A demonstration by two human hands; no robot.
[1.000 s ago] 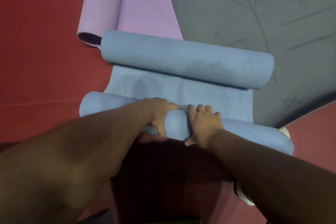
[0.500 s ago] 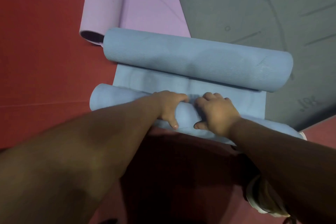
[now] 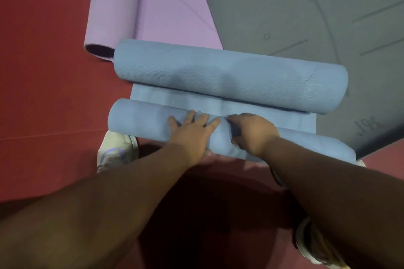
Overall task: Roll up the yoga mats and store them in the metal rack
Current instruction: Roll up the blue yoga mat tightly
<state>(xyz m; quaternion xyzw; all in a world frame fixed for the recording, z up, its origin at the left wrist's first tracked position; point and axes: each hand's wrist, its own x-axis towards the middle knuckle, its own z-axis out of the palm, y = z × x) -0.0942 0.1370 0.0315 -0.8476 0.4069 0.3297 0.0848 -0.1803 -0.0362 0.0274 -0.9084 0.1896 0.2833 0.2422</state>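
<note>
A blue yoga mat (image 3: 229, 76) lies on the red floor, rolled from both ends. Its far roll is thick. Its near roll (image 3: 140, 120) sits under my hands, with a narrow flat strip between the two rolls. My left hand (image 3: 192, 133) presses flat on top of the near roll, fingers spread. Just to its right, my right hand (image 3: 253, 133) curls over the same roll, fingers tucked at its front edge. No metal rack is in view.
A purple mat (image 3: 153, 6), curled along its left edge, lies beyond the blue one. A grey mat (image 3: 306, 6) with line patterns is spread flat at the upper right. My white shoes (image 3: 115, 150) stand on the red floor (image 3: 43, 72) behind the near roll.
The near roll has turned forward toward the far roll, and the flat strip between them has narrowed. My left hand went from gripping the roll to lying flat on it.
</note>
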